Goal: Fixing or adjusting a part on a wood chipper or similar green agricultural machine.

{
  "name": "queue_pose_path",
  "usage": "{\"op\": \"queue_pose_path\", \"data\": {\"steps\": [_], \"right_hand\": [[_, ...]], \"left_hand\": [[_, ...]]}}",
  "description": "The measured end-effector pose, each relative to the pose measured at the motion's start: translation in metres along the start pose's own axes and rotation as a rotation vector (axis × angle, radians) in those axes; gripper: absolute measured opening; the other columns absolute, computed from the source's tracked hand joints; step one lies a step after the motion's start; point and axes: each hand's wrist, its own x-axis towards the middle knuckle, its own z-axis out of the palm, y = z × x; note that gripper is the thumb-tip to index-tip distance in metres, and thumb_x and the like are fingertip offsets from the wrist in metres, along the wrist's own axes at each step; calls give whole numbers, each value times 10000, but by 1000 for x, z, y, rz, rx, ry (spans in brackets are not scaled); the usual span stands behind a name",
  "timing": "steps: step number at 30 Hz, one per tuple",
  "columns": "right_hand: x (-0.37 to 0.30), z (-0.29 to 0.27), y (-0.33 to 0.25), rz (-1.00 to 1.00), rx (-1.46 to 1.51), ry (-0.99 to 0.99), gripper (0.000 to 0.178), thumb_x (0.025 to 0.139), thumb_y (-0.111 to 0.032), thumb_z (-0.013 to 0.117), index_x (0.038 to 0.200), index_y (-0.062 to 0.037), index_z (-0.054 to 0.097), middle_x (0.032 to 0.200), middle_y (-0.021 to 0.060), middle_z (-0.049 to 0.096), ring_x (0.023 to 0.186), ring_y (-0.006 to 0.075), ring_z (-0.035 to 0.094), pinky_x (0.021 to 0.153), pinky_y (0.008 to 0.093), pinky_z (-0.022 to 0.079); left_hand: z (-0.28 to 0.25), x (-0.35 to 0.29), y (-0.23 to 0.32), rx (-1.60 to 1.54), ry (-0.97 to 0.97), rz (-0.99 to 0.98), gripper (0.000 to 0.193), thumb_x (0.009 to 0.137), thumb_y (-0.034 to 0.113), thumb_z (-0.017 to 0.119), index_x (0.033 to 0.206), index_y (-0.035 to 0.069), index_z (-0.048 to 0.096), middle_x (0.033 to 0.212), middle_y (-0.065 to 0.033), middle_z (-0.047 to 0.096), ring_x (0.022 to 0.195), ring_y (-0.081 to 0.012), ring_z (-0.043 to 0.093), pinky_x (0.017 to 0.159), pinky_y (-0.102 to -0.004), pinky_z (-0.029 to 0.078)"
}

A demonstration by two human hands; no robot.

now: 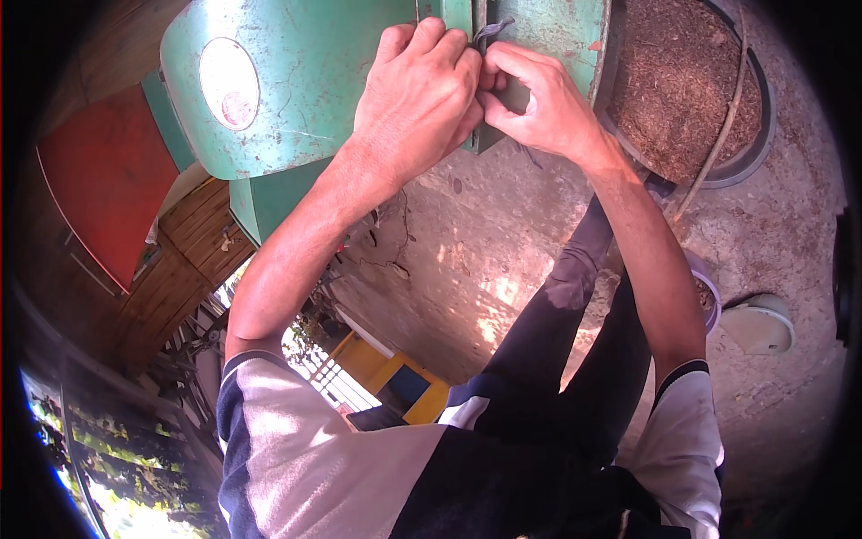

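A green metal machine with a rounded housing and a white oval sticker fills the top of the head view. At its upright edge, a grey cloth strip loops out above my fingers, and a thin loose end hangs below them. My left hand is closed against this edge, back upward; what its fingertips hold is hidden. Right beside it, my right hand pinches at the strip with thumb and forefinger, the two hands touching or nearly so. The green panel continues behind my right hand.
A round dark tub of brown shredded material stands at the right, a thin stick leaning across it. Below it are a purple bucket and a pale scoop-like vessel on the concrete floor. An orange-red panel is at left.
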Motion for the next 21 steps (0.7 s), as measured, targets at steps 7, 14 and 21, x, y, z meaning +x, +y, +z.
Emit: {"op": "queue_pose_path", "data": {"steps": [7,14,21], "right_hand": [[-10,10,-2,70,109,63,205,802,10,721,915,-4,551,838,70,563,727,213,590,688,349,512],[-9,-1,8,6,61,-43,165,836,10,695,887,5,539,841,96,548,747,258,575,720,386,482],[-14,8,1,85,71,65,160,849,-17,724,905,-28,574,803,39,536,714,163,537,653,336,459]], "left_hand": [[-3,0,0,17,-36,-15,293,721,178,778,952,75,630,978,-64,577,1063,-264,557,931,-423,422],[-15,7,6,8,-80,29,169,885,183,670,919,31,606,918,-123,549,922,-274,514,827,-398,392],[-17,8,5,-46,-92,5,211,792,159,694,925,17,611,929,-133,537,938,-292,501,843,-409,389]]}}
